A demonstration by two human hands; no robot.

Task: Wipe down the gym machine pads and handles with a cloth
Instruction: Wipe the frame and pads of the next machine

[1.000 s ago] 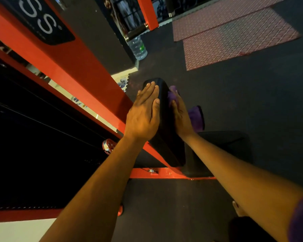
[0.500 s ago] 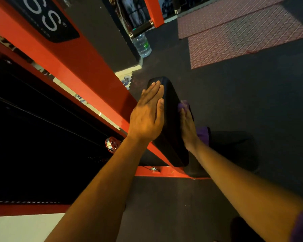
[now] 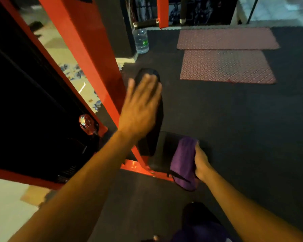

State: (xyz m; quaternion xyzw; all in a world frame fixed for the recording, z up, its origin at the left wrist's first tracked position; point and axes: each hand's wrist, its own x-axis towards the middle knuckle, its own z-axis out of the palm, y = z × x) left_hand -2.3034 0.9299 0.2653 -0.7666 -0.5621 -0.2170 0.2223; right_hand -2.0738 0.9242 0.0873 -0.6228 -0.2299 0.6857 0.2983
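Purple cloth (image 3: 184, 161) is low now, draped over the seat pad (image 3: 163, 151) at the base of the upright back pad (image 3: 156, 109), on its right side. Part of the cloth hangs off the near edge of the seat.

Step, as I read it: the wipe is moving from back pad to seat pad. Handles not touched as far as this view shows; a dark grip bar (image 3: 144, 24) sits well off at the far frame post, so a good part of the job looks left.

Next move needs: cloth spread flat under the palm, strokes across the seat top and its front edge, then a reach for the grips. Risk: the hanging end drags on the floor mat (image 3: 234, 128).

Right hand (image 3: 200, 161): fingers curled round the cloth's right edge, gripping it, knuckles up, resting at the seat.

Left hand (image 3: 141, 109): fingers straight and slightly spread, holding nothing, palm against the left face of the back pad near the top. Motion-blurred, so firm contact vs. just touching, can't tell.

Around: orange machine frame (image 3: 87, 49) left of the pad, water bottle (image 3: 141, 41) on the floor behind it.
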